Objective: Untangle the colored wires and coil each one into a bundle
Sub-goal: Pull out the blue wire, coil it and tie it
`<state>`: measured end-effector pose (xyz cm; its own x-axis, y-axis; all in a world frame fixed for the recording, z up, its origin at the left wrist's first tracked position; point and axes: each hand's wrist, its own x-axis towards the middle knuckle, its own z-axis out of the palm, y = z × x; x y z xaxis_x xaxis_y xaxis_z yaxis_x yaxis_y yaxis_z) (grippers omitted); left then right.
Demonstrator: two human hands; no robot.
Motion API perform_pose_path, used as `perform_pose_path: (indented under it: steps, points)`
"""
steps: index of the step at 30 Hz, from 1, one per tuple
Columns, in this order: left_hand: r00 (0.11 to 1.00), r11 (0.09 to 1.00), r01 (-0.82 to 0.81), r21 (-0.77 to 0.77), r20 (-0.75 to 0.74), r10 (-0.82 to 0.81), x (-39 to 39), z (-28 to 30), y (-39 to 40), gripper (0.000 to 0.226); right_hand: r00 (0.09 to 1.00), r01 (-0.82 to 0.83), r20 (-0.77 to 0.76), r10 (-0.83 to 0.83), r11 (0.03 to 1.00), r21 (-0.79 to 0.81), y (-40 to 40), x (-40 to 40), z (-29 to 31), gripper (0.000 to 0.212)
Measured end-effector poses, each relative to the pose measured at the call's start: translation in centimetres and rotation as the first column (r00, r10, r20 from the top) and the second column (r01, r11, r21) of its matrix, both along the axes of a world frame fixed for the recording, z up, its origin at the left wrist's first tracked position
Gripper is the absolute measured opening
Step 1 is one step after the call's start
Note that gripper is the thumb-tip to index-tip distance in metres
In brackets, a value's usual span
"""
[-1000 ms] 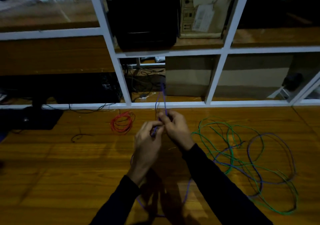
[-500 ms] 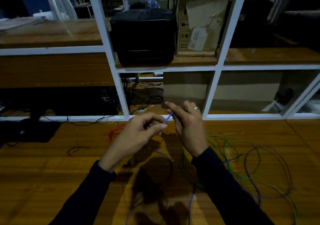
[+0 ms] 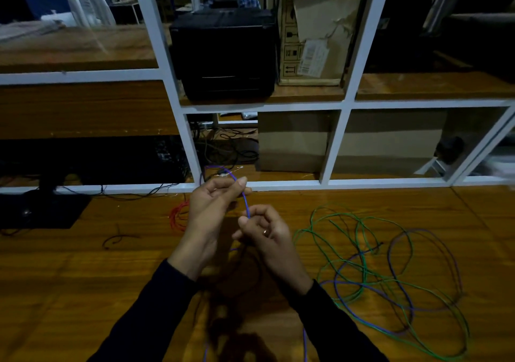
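A purple wire (image 3: 245, 203) runs between my two hands above the wooden table (image 3: 83, 278). My left hand (image 3: 211, 205) pinches its upper part, where a small loop rises behind the fingers. My right hand (image 3: 264, 230) pinches the wire lower down, a little nearer to me. The rest of the purple wire trails down under my arms and out to the right, where it lies tangled with a green wire (image 3: 359, 253). A red wire (image 3: 178, 216) lies coiled on the table just left of my left hand, partly hidden by it.
A white frame (image 3: 278, 184) with glass panes borders the table's far edge. Behind it stand a black box (image 3: 225, 55) and a cardboard carton (image 3: 309, 27). A black monitor base (image 3: 41, 208) sits at the far left, with a small black wire scrap (image 3: 117, 239) near it.
My right hand has dropped lower and come nearer to me, sliding along the purple wire. My left hand stays raised, holding the upper part. The view has tilted up slightly.
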<state>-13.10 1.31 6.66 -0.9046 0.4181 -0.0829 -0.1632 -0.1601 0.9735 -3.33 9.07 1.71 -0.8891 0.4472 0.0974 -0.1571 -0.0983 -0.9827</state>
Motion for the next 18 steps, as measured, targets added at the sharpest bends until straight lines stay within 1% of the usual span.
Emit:
perform_pose_path:
  steps: [1,2,3,4,5,6,7,8,9,10,11,12,13,14,15,16,18]
  points:
    - [0.996,0.997,-0.058,-0.053,-0.072,0.054,-0.2,-0.1,-0.1,0.036,1.000,0.025,-0.007,-0.025,0.999,0.029,0.4,0.1,0.2,0.018]
    - [0.976,0.981,-0.142,-0.129,-0.186,0.117,-0.4,-0.3,-0.3,0.041,0.999,0.049,-0.002,-0.049,0.996,0.070,1.0,0.1,0.5,0.013]
    - [0.924,0.944,-0.249,-0.217,-0.344,0.165,-0.7,-0.6,-0.7,0.049,0.996,0.083,0.015,-0.086,0.986,0.146,1.6,0.1,0.9,0.013]
    - [0.830,0.877,-0.376,-0.300,-0.530,0.174,-0.9,-0.9,-1.2,0.055,0.991,0.118,0.033,-0.131,0.959,0.258,2.2,0.1,1.2,0.014]
    - [0.681,0.778,-0.519,-0.354,-0.721,0.126,-0.9,-1.1,-1.7,0.059,0.984,0.143,0.045,-0.172,0.914,0.379,2.8,0.1,1.5,0.015]
    - [0.505,0.666,-0.651,-0.363,-0.862,0.024,-0.9,-1.2,-2.2,0.061,0.978,0.157,0.049,-0.205,0.864,0.479,3.3,0.1,1.7,0.016]
    - [0.369,0.587,-0.730,-0.350,-0.925,-0.093,-0.7,-1.0,-2.6,0.061,0.973,0.166,0.045,-0.225,0.823,0.543,3.6,0.0,2.0,0.016]
    - [0.303,0.552,-0.752,-0.360,-0.933,-0.195,-0.7,-0.9,-2.8,0.059,0.971,0.174,0.033,-0.237,0.794,0.582,3.8,-0.1,2.3,0.016]
    - [0.304,0.567,-0.716,-0.407,-0.913,-0.272,-0.8,-0.8,-3.0,0.054,0.970,0.183,0.018,-0.243,0.776,0.604,4.0,-0.3,2.5,0.016]
    - [0.368,0.625,-0.601,-0.498,-0.867,-0.337,-1.1,-0.8,-3.1,0.050,0.970,0.195,-0.004,-0.244,0.764,0.615,4.2,-0.4,2.7,0.016]
    - [0.503,0.706,-0.372,-0.603,-0.770,-0.393,-1.5,-0.8,-3.3,0.051,0.970,0.208,-0.027,-0.244,0.759,0.617,4.5,-0.6,2.8,0.015]
    - [0.664,0.789,-0.042,-0.614,-0.607,-0.437,-1.6,-0.7,-3.5,0.053,0.969,0.221,-0.051,-0.242,0.754,0.618,4.8,-0.8,2.8,0.016]
    - [0.769,0.830,0.227,-0.509,-0.430,-0.473,-1.5,-0.5,-3.7,0.052,0.966,0.241,-0.079,-0.246,0.747,0.619,5.1,-1.1,2.8,0.016]
    - [0.823,0.849,0.372,-0.376,-0.289,-0.489,-1.1,-0.2,-3.9,0.046,0.961,0.268,-0.110,-0.255,0.740,0.617,5.3,-1.4,2.7,0.016]
    - [0.847,0.857,0.445,-0.261,-0.188,-0.497,-0.7,0.0,-4.0,0.040,0.953,0.297,-0.143,-0.267,0.735,0.610,5.5,-1.6,2.7,0.015]
    - [0.857,0.861,0.482,-0.163,-0.116,-0.502,-0.3,0.0,-4.0,0.035,0.945,0.323,-0.167,-0.281,0.730,0.601,5.7,-1.9,2.7,0.014]
    - [0.855,0.855,0.518,0.022,-0.005,-0.519,0.1,0.1,-4.3,0.030,0.927,0.372,-0.199,-0.317,0.719,0.587,6.2,-2.3,2.6,0.011]
